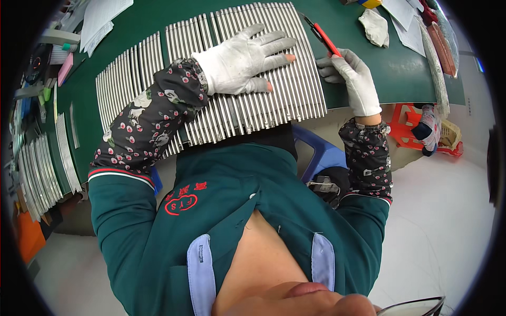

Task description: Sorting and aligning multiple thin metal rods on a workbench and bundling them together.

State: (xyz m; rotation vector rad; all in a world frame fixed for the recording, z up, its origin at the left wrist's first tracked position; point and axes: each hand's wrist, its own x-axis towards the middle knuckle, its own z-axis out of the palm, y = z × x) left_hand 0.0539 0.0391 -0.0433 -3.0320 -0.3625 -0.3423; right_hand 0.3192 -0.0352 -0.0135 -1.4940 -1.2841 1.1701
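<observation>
Side by side on the green tabletop (390, 79) lie many slim silver metal strips (295, 63), in several close-set groups. Across the right-hand groups rests my left hand (245, 60), flat with fingers spread, in a white glove that leaves a couple of fingertips bare. My right hand (353, 79), also gloved in white, is just right of the strips. Between its thumb and fingers is a slim red-and-black tool (327, 41), its thin dark tip angled away to the upper left; its exact kind cannot be made out.
A crumpled white cloth (374, 27) lies at the far right, near paper sheets (408, 37). More silver strips (39, 176) are at the left edge, below assorted desk items. A blue stool (316, 152) and red plastic stool (406, 126) stand below the table's edge.
</observation>
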